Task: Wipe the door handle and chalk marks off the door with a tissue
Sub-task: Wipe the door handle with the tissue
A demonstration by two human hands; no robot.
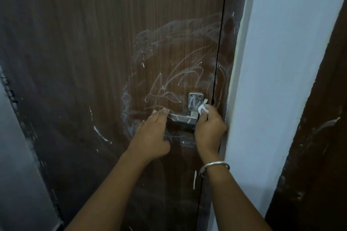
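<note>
A dark brown wooden door (93, 52) fills the view, scribbled with white chalk marks (174, 80) above and around its metal lever handle (181, 117). The handle's plate (195, 100) also carries chalk streaks. My left hand (152, 133) rests on the lever's free end, fingers stretched over it. My right hand (209, 125) holds a small white tissue (203, 108) pressed against the right side of the handle plate, at the lever's base. A silver bangle sits on my right wrist.
A pale wall corner (272, 80) juts out right beside the door's edge, close to my right hand. Another dark door or panel (319, 155) stands at far right. A grey wall strip (16, 174) runs along the left.
</note>
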